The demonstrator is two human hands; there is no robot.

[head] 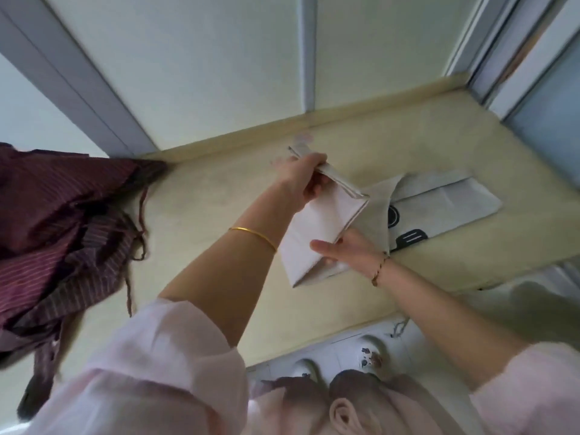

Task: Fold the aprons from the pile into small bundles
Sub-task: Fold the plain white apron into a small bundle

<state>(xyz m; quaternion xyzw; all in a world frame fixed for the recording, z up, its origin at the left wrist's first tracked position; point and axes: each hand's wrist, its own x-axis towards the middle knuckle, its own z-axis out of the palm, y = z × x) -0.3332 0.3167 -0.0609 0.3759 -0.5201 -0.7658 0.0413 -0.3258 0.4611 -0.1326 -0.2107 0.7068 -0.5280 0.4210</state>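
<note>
Bench (204, 199) carries the maroon apron pile (62, 215) at left. Left hand (306, 180) grip pinches the far end of the white apron (317, 233), and right hand (348, 249) grip pinches its near end. Align edges before creasing.

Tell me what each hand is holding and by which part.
Both hold one folded white apron: the left hand grips its far end, the right hand holds its near right edge.
</note>
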